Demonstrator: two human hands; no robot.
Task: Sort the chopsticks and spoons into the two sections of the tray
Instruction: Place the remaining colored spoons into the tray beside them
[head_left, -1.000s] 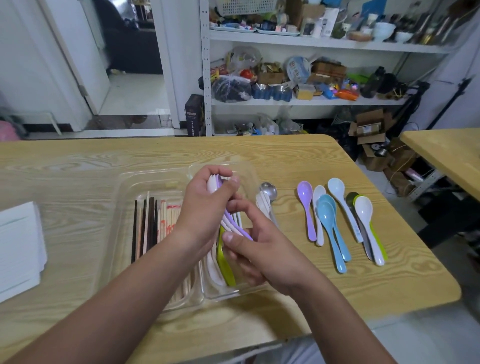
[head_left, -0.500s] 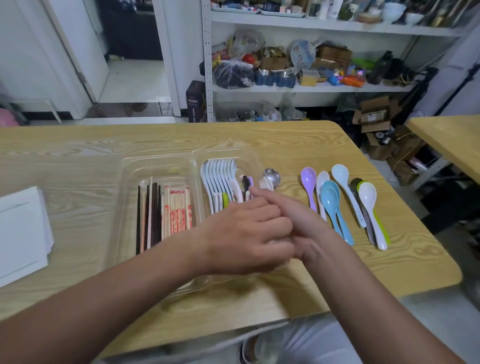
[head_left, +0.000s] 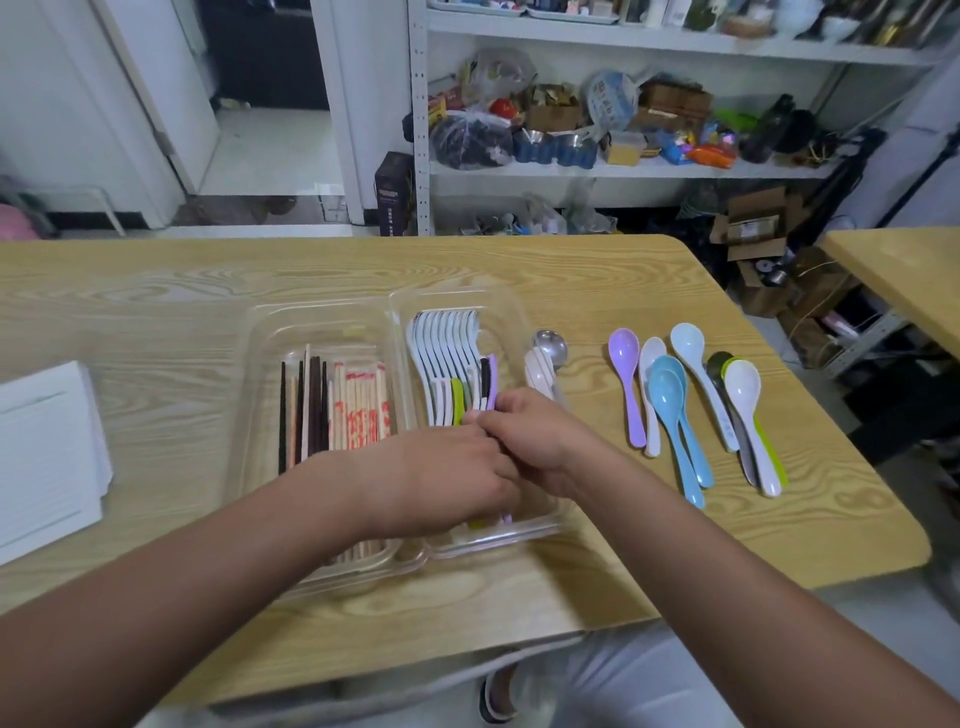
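Head view. Both hands meet over the near half of the right tray section, touching each other.

Left hand: knuckles up, fingers tucked under against the spoon handles; grip hidden, cannot tell.

Right hand: fingers curled, tips pinching the handle ends of the tray spoons.

Those spoons, mostly white with one green, one black and one purple, lie fanned with bowls on the far side of the hands.

Clear tray sits on the desk. Its left section, left of the hands, holds chopsticks, dark and pale, lying lengthwise.

Just right of the right hand, outside the tray: a metal spoon beside a white one.

Further right: loose spoons in purple, white, blue and green.

Well left of the hands: white paper stack.
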